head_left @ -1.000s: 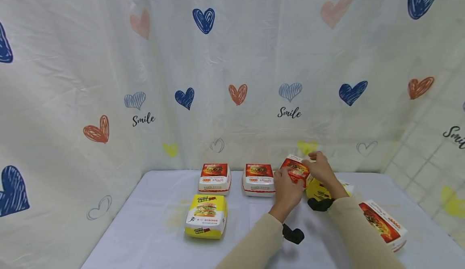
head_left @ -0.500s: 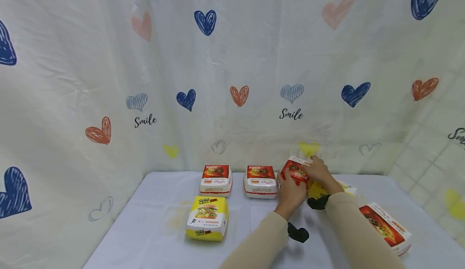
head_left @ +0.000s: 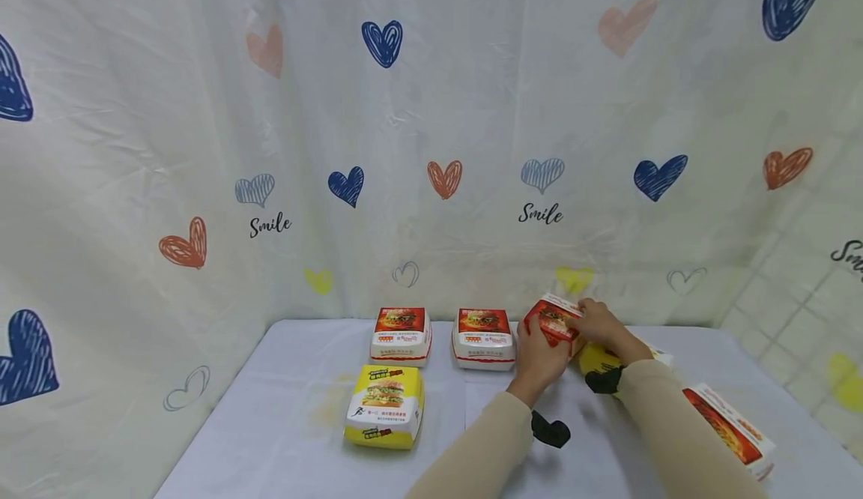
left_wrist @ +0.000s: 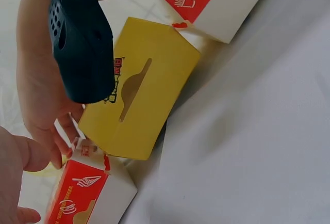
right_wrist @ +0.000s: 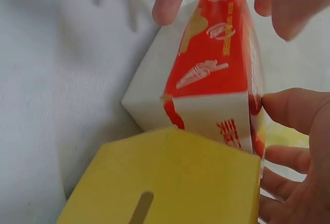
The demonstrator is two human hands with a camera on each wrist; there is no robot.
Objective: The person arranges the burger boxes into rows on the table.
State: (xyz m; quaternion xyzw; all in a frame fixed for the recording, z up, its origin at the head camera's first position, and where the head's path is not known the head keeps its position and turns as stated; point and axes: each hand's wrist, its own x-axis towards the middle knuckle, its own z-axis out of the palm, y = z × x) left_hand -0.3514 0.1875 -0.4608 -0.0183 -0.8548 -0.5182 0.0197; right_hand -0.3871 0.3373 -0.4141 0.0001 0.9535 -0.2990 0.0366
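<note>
In the head view, my left hand (head_left: 541, 353) and right hand (head_left: 602, 327) hold a red and white burger box (head_left: 554, 319) between them near the table's back edge. The box sits at an angle. From the left, the left hand's thumb and fingers spread around it. At its right end, the right hand (right_wrist: 296, 152) grips it with thumb and fingertips in the right wrist view. A yellow burger box (left_wrist: 144, 90) stands close beside its right end, partly hidden by the right hand and its black wrist camera in the head view.
Two red and white burger boxes (head_left: 482, 339) (head_left: 401, 336) stand along the back to the left. A yellow and white burger box (head_left: 384, 407) is in front of the leftmost one. At the right, another red box (head_left: 731, 431) lies partly behind the right sleeve. A heart-printed curtain (head_left: 431, 109) hangs behind.
The right hand has come down from the box's upper corner to its right end. The left hand's fingers have shifted to the box's left side. The head view has moved slightly.
</note>
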